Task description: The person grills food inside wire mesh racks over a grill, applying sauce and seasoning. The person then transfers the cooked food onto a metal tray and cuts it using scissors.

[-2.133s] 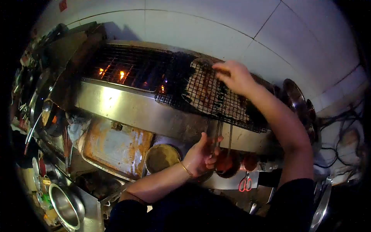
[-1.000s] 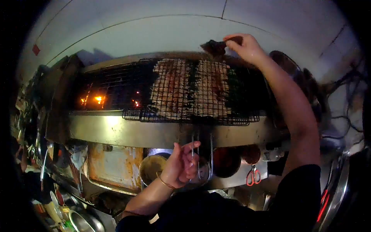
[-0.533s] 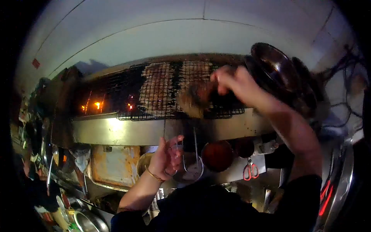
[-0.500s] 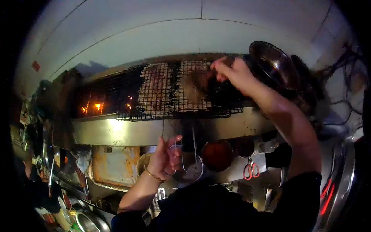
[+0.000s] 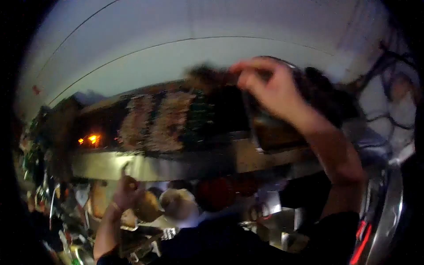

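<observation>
My right hand (image 5: 276, 88) is raised above the right part of the grill, fingers closed in a pinch around what looks like a basting brush (image 5: 203, 77). Its dark, blurred head points left, off the food. Two pale flat slabs of food (image 5: 170, 121) lie side by side over the grill, in a wire grill basket whose mesh is smeared by motion. Below the grill's front ledge (image 5: 194, 165), my left hand (image 5: 128, 192) is near the basket's handle side. Blur hides its fingers and any handle in them.
Flames (image 5: 92, 139) burn at the grill's left end. A dark rectangular pan (image 5: 278, 132) sits under my right forearm. Along the front stand a pale bowl (image 5: 179, 205) and a dark red bowl (image 5: 216, 194). Red-handled tongs or a similar tool (image 5: 362, 243) lie at far right.
The view has swung right, so grill and food appear further left. My right hand has lifted the brush off the food, up and to the right. My left hand appears lower left, now blurred.
</observation>
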### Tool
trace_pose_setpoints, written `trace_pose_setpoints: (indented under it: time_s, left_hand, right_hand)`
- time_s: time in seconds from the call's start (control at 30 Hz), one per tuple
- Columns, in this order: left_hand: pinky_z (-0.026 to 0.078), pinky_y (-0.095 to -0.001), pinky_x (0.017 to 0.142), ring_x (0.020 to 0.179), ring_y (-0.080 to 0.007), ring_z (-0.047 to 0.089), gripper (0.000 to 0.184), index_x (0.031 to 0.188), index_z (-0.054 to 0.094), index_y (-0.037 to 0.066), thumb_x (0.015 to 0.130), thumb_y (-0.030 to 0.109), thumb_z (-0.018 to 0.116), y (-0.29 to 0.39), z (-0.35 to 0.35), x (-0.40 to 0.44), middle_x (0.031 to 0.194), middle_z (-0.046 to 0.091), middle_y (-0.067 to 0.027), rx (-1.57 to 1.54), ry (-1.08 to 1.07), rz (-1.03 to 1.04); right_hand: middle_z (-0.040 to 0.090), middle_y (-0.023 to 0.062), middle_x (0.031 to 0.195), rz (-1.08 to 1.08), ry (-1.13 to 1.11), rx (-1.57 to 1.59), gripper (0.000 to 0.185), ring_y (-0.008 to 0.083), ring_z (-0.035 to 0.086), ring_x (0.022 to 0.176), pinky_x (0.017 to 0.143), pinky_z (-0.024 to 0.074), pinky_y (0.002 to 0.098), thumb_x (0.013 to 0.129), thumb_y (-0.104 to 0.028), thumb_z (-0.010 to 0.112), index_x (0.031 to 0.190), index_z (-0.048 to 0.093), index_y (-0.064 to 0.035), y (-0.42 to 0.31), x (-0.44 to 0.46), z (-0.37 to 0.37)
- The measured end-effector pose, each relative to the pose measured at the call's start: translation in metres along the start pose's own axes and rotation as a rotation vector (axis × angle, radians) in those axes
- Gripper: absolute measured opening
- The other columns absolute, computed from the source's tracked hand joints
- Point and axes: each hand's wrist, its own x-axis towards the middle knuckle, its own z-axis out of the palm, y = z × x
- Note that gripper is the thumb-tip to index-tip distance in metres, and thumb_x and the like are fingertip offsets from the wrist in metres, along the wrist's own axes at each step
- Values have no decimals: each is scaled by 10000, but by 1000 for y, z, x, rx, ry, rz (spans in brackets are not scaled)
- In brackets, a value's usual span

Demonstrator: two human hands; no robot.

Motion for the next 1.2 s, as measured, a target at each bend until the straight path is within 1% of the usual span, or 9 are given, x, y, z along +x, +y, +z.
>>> trace_pose_setpoints:
  time_s: [0.1, 0.2, 0.33, 0.5, 0.67, 0.9, 1.07, 1.1, 1.2]
  left_hand:
    - [515, -452, 733, 953, -435, 572, 875, 1460, 198, 145, 695, 32, 607, 20, 3, 3, 1101, 590, -217, 935, 386, -5]
    - [516, -436, 706, 815, -349, 624, 671, 1380, 380, 130, 759, 44, 621, -26, 8, 38, 1052, 615, -169, 943, 589, -195]
    - [499, -362, 667, 711, -278, 603, 464, 1242, 554, 100, 787, 77, 642, -14, -32, 12, 1013, 633, -145, 829, 680, 323]
    - [465, -275, 571, 666, -160, 587, 404, 1272, 500, 25, 887, 119, 574, 23, -94, -11, 907, 646, -80, 203, 587, 338]
    - [438, -251, 447, 523, -127, 546, 414, 1271, 462, 2, 946, 256, 499, 71, -78, -43, 701, 550, -49, -388, 253, 115]
    - [426, -263, 413, 448, -125, 470, 375, 1258, 453, 56, 925, 202, 548, 51, -14, -27, 625, 469, -30, -1093, -309, -122]
    - [391, -249, 391, 434, -118, 460, 280, 1203, 476, 65, 935, 141, 506, 9, 17, 8, 607, 463, -35, -1034, -414, -171]
    - [387, -248, 392, 436, -117, 459, 274, 1199, 477, 65, 934, 130, 500, 13, 20, 9, 602, 459, -34, -1112, -467, -211]
    - [380, -247, 392, 434, -116, 444, 283, 1188, 484, 69, 908, 99, 512, -14, 23, 18, 592, 458, -31, -1176, -463, -156]
  right_hand:
    - [672, 57, 822, 119, 482, -291, 276, 128, 615, 794, 766, 480, 274, 891, -256, 586, 1051, 665, -45, 42, 17, -130]
    - [680, 96, 889, 283, 517, -845, 377, 209, 640, 861, 805, 476, 318, 855, -352, 613, 1060, 651, -38, 108, 1, -239]
    - [663, 132, 981, 363, 319, -906, 363, 266, 629, 935, 852, 467, 361, 851, -346, 608, 1054, 648, -49, 203, -54, -287]
    - [658, 123, 996, 484, 39, -819, 279, 252, 629, 936, 847, 480, 363, 837, -258, 636, 1044, 638, -72, 252, -67, -275]
    - [662, 115, 984, 496, 209, -930, 317, 241, 627, 932, 840, 474, 355, 840, -291, 628, 1042, 633, -46, 237, -69, -251]
    - [624, 60, 981, 527, 412, -463, 477, 142, 545, 839, 752, 451, 281, 882, -406, 579, 1159, 591, -18, 343, -75, -407]
    - [604, -2, 942, 371, 517, 287, 369, 54, 481, 743, 688, 398, 184, 931, -328, 533, 1147, 602, -37, 155, -3, -283]
    - [600, -13, 932, 233, 350, -97, 325, 52, 483, 733, 676, 399, 186, 936, -292, 526, 1131, 612, -47, 134, 19, -245]
    - [582, -30, 813, 472, 252, 425, 264, 50, 493, 686, 579, 370, 205, 908, -252, 572, 1093, 634, -74, 13, 51, -19]
